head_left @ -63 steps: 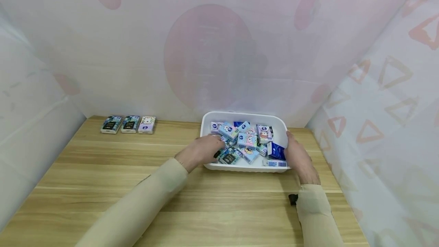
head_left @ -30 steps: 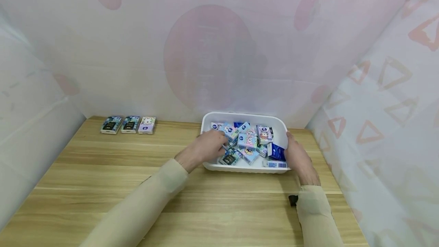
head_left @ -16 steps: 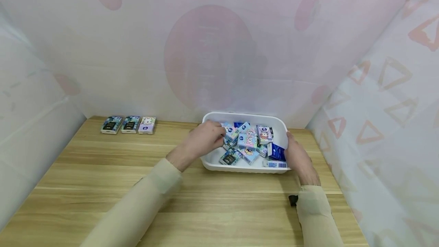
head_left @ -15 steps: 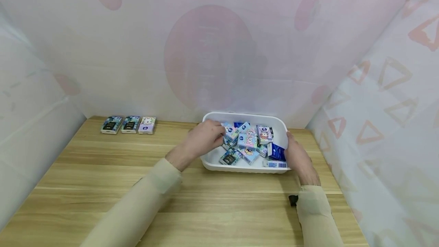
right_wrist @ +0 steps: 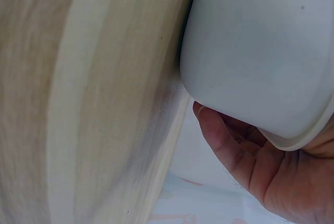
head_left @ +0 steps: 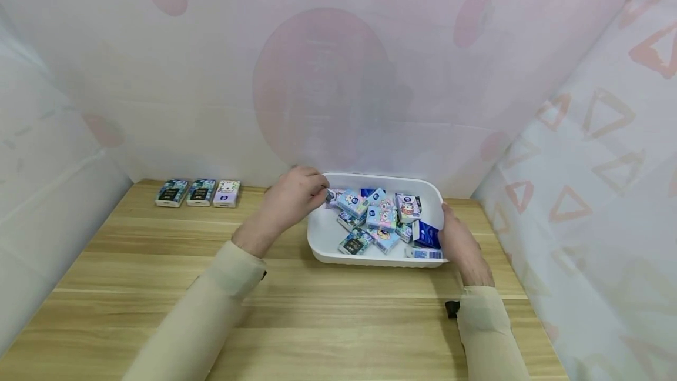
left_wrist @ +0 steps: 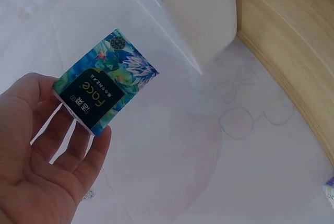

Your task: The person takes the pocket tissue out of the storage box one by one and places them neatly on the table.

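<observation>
My left hand (head_left: 291, 199) is just off the left rim of a white plastic tub (head_left: 325, 237). In the left wrist view its fingertips pinch one end of a small tissue pack (left_wrist: 107, 80), blue-green with a dark "Face" label. The head view barely shows that pack behind the fingers. Across the tub, my right hand (head_left: 461, 243) grips the right end wall; the right wrist view has its fingers (right_wrist: 222, 140) against the outside, below the rim. Several tissue packs (head_left: 381, 217) lie jumbled in the tub, in light blue, lilac, dark blue and floral wrappers.
Along the back edge of the wooden table (head_left: 328, 322) stands a row: a floral dark pack (head_left: 171, 193), a second floral pack (head_left: 201, 191) and a lilac cat-print pack (head_left: 227, 193). Pale patterned sheets (head_left: 328, 75) wall in the back and sides.
My left hand has risen out of the tub and moved left with the floral tissue pack, uncovering the packs on the tub's left side. My right hand keeps its grip in place.
</observation>
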Available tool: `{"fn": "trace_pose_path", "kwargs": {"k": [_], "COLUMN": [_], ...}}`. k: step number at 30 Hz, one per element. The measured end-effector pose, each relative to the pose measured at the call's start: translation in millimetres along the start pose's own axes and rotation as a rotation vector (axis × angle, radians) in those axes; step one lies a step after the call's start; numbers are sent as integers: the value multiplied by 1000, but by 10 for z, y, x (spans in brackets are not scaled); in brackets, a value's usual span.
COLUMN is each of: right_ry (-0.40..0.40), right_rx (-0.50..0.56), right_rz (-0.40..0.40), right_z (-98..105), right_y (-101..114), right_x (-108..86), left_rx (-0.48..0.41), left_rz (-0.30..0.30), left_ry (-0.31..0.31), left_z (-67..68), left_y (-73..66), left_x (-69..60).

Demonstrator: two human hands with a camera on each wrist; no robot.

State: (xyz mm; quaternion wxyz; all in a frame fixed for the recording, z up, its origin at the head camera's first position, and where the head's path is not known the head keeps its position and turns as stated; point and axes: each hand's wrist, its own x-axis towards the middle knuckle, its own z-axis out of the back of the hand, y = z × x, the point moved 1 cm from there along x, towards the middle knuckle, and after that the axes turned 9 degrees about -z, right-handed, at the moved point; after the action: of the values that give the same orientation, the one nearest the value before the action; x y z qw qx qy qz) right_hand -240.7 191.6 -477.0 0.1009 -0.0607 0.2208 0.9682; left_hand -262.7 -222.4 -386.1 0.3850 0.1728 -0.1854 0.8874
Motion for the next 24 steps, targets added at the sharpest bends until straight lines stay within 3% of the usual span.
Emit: {"fn": "trace_pose_path", "kwargs": {"k": [11,24], "right_ry": [8,-1], "right_rx": [9,-3], "right_rz": [-14,3], "right_z": [-14,-20], "right_y": [-16,-26], "right_x": [16,26], "left_rx": [15,29], "left_rz": [106,265], "left_ry": [-64,-21], "left_z": [117,41], "left_y": [325,785], "left_x": [-188,-458]}}
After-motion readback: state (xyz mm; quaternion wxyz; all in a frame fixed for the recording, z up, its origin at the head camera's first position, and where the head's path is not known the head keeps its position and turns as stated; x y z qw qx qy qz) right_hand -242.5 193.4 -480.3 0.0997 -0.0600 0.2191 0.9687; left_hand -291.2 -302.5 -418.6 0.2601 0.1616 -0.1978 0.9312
